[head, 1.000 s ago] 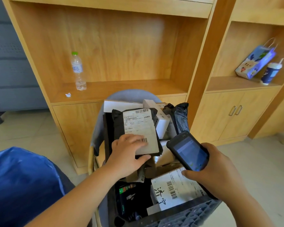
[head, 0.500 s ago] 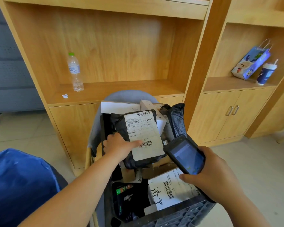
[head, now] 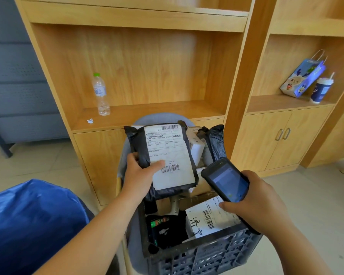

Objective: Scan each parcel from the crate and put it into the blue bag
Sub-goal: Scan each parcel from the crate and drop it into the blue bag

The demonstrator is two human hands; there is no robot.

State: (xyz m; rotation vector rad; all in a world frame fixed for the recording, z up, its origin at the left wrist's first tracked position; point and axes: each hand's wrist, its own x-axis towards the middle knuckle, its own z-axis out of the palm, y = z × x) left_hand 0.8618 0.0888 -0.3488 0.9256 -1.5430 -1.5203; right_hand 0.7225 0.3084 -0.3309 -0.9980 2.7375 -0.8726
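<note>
a: black plastic — how is the black parcel [head: 163, 155] held in the head view?

b: at centre frame it is pinched by the left hand [head: 141, 175], thumb laid on the white label [head: 170, 155], fingers curled behind, so the barcode is kept uncovered, facing up.

a: and the scanner [head: 225, 180]?

b: it is wrapped by the right hand [head: 256, 203], fingers closed round it, tilted toward the label, likely for reading. the crate [head: 203, 255] is seen below, the blue bag [head: 32, 225] at lower left.
</note>
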